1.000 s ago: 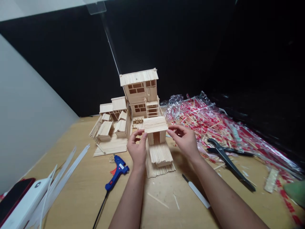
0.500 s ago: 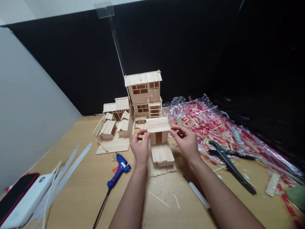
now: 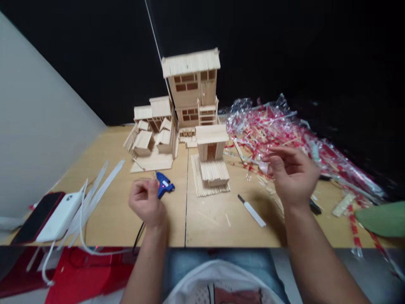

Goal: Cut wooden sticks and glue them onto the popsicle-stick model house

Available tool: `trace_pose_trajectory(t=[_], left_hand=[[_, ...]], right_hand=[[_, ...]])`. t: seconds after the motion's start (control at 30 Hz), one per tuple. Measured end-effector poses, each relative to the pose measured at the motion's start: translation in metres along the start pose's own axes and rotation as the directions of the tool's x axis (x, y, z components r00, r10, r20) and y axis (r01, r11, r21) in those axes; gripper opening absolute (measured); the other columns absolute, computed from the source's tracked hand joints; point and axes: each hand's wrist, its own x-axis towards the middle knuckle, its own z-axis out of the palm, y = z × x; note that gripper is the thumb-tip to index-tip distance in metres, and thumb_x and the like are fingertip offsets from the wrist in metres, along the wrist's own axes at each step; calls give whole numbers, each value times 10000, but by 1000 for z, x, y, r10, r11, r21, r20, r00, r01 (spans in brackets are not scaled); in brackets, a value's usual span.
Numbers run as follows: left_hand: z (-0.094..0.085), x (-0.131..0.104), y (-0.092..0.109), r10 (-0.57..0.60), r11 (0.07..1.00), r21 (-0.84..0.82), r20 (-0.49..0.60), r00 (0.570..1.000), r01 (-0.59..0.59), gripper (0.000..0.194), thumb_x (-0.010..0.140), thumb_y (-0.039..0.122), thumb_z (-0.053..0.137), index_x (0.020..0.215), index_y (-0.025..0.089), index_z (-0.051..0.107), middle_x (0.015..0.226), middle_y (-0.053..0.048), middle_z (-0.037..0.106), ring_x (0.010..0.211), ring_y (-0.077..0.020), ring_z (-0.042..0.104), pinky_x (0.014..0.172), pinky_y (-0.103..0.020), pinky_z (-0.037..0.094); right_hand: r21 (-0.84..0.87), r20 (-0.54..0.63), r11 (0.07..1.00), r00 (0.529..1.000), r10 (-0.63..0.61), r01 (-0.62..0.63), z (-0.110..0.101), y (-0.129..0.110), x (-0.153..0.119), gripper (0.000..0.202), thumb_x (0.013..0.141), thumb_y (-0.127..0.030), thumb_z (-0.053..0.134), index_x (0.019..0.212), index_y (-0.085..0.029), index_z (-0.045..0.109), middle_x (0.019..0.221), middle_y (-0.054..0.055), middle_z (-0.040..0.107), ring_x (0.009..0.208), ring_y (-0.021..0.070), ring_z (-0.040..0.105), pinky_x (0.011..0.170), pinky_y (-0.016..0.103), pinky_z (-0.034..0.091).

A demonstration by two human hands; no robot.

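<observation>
A small house of thin wooden sticks (image 3: 215,171), with a slatted roof (image 3: 211,134), stands on its stick base at the middle of the table, and neither hand touches it. To its left my left hand (image 3: 147,202) is curled closed over the handle end of a blue glue gun (image 3: 165,185); no object shows in its fingers. My right hand (image 3: 294,175) is raised to the right, thumb and fingers apart, with nothing seen in it. Between the house and that hand lies a craft knife with a white handle (image 3: 255,214).
Behind stand a taller stick house (image 3: 193,93) and a stick courtyard model (image 3: 152,162). A heap of red and clear wrappers with sticks (image 3: 265,126) covers the right. White glue sticks (image 3: 101,190), a phone (image 3: 39,217) and a white power bank (image 3: 60,217) lie left.
Both hands have let go of the small house's roof and moved apart, left hand toward the glue gun, right hand toward the wrappers. The view has tilted down, showing the table's front edge.
</observation>
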Motion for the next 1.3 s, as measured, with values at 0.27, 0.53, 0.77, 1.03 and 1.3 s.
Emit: trace_pose_trajectory(t=[0.27,0.53,0.77,1.03,1.3], left_hand=[[-116,-5,16,210,970,153,-129,969,-190,267,647,211,733,542,183,489,513,46,488,474,-117,424,515,-276,355],[-102,-38,24,199,934,306,-23,980,-183,144,722,236,754,690,175,627,676,9,574,649,-151,525,640,-299,409],[-74,-65,28,53,964,195,524,850,-181,156,860,227,621,706,205,628,697,-22,595,688,-180,574,649,-295,447],[-19,-86,28,-505,845,210,618,603,492,221,797,395,715,843,181,685,737,-51,665,659,-170,615,601,-256,494],[17,-77,32,-371,861,80,774,512,502,231,855,366,671,757,170,744,913,-109,674,857,-225,651,769,-329,516]], right_hand=[[-141,722,973,692,-25,182,6,-18,-116,69,894,-262,662,939,-214,683,859,60,701,803,213,629,730,359,523],[-326,764,853,645,-15,407,46,0,-151,101,923,-110,576,871,-179,628,865,81,625,841,236,561,736,344,483],[-324,732,830,677,-85,454,51,-11,-150,173,929,-76,513,807,-183,574,751,48,607,705,213,549,635,320,440],[-120,591,976,803,-78,183,23,-37,-127,175,990,-203,442,878,-204,576,753,43,616,694,191,557,650,313,431],[321,625,577,626,466,-751,49,-34,-116,282,872,-469,657,922,-212,553,640,-37,586,530,114,534,518,221,427]])
